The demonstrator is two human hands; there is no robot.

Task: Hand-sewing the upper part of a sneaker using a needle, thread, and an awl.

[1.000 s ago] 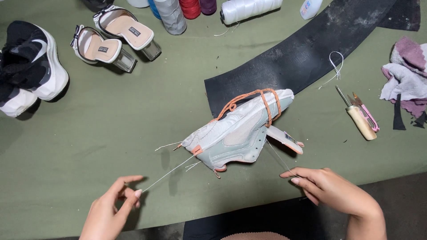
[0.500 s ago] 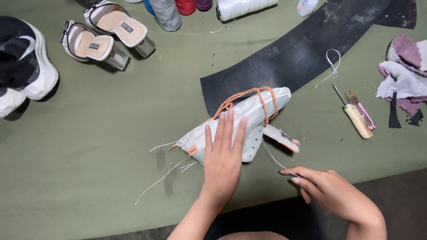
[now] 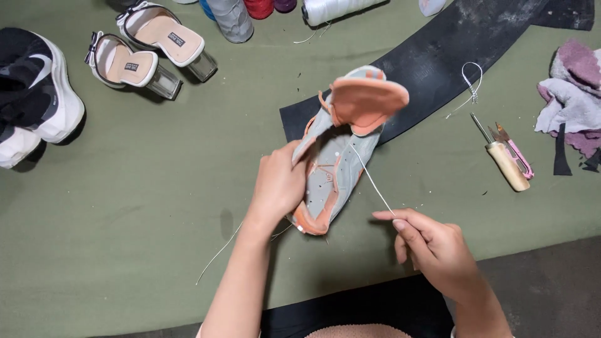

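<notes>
— Right hand [image 3: 432, 247] first, nearest us: it's pinched narrow, thumb and forefinger closed on a white thread [image 3: 370, 178] that runs taut up and to the left into the shoe

— And the other one?

— Left hand [image 3: 278, 184] is wrapped round the side of the grey and orange sneaker [image 3: 335, 159], fingers closed on its edge, tipping it so the sole faces up. The shoe sits just above and left of the right hand, between the two hands, its long axis running from the orange toe near the left wrist up and away to the heel over the black strip [image 3: 451, 47]

— So the thread hand is off to the shoe's right?

— Yes, near it but apart, only the thread joins them. The left hand is the one touching the shoe

— Anything else on the green table [image 3: 125, 206]?

— Further right, a wooden-handled awl [image 3: 504, 159] beside pink snips [image 3: 516, 153], then rags [image 3: 573, 94]. Far left, black and white trainers [image 3: 31, 94], and at the back a pair of clear-heeled sandals [image 3: 147, 53] and thread spools [image 3: 250, 9]
</notes>
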